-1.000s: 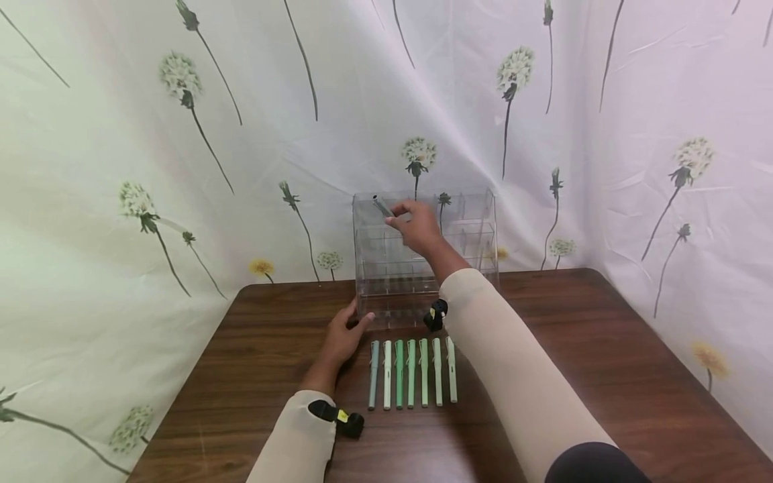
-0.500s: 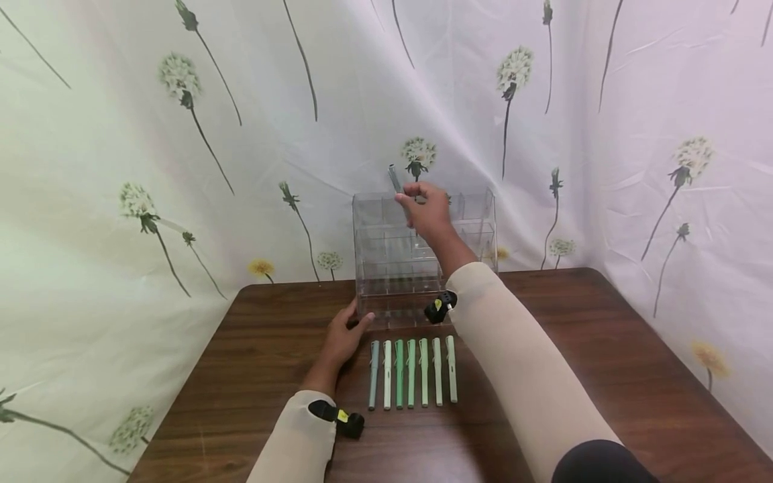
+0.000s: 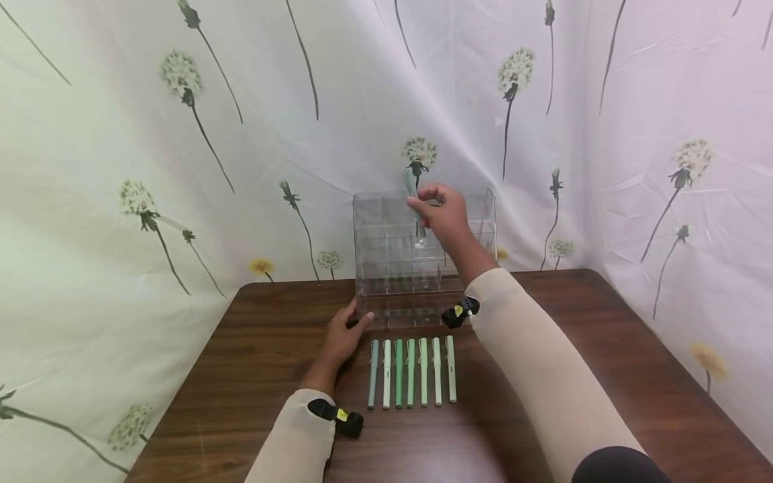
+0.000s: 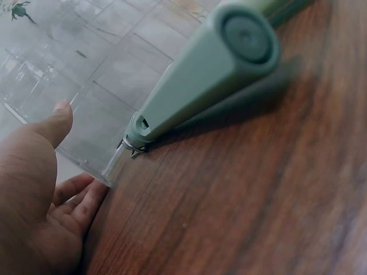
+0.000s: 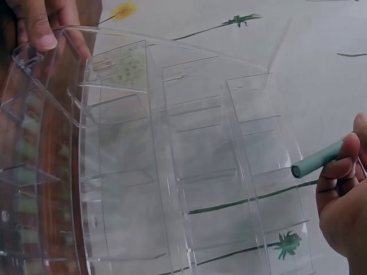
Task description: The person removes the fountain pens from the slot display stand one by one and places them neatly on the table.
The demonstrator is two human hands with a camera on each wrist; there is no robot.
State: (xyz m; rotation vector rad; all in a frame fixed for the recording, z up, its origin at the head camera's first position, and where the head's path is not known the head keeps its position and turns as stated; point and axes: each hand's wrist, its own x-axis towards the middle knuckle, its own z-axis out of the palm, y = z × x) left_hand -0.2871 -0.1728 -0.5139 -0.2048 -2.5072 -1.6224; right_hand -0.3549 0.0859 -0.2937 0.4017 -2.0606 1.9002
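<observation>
A clear plastic organizer (image 3: pixel 370 261) with stepped rows of compartments stands at the back of the table. My left hand (image 3: pixel 343 335) holds its front left corner, thumb over the front and fingers round the side, as the left wrist view shows. Up above the upper tiers, my right hand (image 3: pixel 443 213) pinches a grey-green pen (image 3: pixel 410 181) between thumb and fingers. The pen stands nearly upright, its lower end in front of the compartments in the head view. In the right wrist view one end of this pen (image 5: pixel 315 160) points toward the top row.
Several capped pens lie side by side in front of the organizer, from a blue-grey pen (image 3: pixel 374 376) through a dark green pen (image 3: pixel 398 376) to a pale pen (image 3: pixel 451 369). A white floral curtain (image 3: pixel 272 134) hangs behind the brown wooden table (image 3: pixel 266 349).
My right hand has moved right along the organizer's top, and the pen has swung from leaning left to nearly upright. The left hand and the row of pens have stayed put.
</observation>
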